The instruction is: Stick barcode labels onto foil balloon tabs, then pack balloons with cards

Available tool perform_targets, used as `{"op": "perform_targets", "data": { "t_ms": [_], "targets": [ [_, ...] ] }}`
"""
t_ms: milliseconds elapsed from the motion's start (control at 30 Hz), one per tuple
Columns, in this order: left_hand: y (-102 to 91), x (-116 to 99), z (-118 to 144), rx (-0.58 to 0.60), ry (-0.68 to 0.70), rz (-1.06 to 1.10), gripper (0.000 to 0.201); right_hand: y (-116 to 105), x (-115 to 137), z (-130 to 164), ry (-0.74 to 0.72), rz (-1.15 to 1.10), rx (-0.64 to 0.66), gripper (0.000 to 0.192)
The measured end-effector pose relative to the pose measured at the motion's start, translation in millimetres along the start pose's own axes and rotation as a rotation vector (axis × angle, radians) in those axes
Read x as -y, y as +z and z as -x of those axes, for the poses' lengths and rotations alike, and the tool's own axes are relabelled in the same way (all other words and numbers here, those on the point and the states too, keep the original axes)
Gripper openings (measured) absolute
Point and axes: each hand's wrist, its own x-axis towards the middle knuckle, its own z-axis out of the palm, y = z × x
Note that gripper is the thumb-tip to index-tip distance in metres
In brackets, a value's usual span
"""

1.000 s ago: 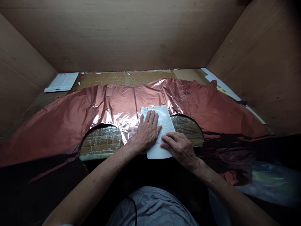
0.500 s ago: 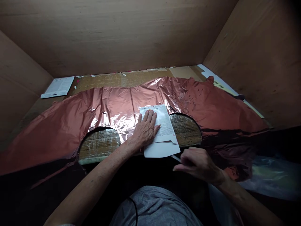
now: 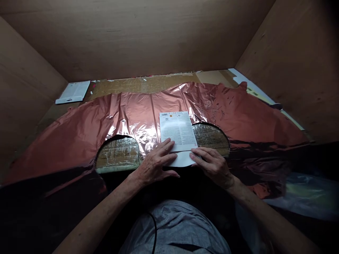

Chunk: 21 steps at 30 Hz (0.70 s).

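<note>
A white printed packet (image 3: 178, 132) lies on a large sheet of copper-pink foil (image 3: 137, 116) spread over the wooden worktop (image 3: 118, 158). The packet's flap end points toward me at the table's near edge. My left hand (image 3: 153, 163) rests with its fingertips on the packet's lower left corner. At the lower right corner my right hand (image 3: 213, 165) presses its fingertips on the flap. The foil has two rounded cut-outs at the near edge, where the taped worktop shows through.
A second white printed packet (image 3: 72, 91) lies at the far left corner. Brown board walls (image 3: 159, 35) close in the back and both sides. A strip of white card (image 3: 254, 92) runs along the right wall. A clear plastic bag (image 3: 304, 195) sits low right.
My right hand, which had pulled back off the packet holding a thin white strip, has returned to the flap. My left hand slid from the packet's middle to its near end.
</note>
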Motion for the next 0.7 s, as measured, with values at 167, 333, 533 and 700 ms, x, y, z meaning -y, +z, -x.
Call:
{"op": "perform_targets", "data": {
  "t_ms": [167,333,533,700],
  "targets": [
    [7.5,-5,-7,-0.065,-0.186,0.019,0.02,-2,1,-16,0.265,-0.224,-0.001,0.011],
    [14.5,-12,-22,-0.204,-0.457,0.029,0.019,-3,-6,-34,0.569,-0.446,0.07,0.018],
    [24.7,-14,-35,-0.229,-0.605,-0.252,0.01,11,5,-41,0.606,0.041,0.095,0.025],
    [28.8,-26,-27,-0.312,-0.552,-0.273,0.006,15,17,-19,0.097,0.076,0.101,0.046]
  ]
}}
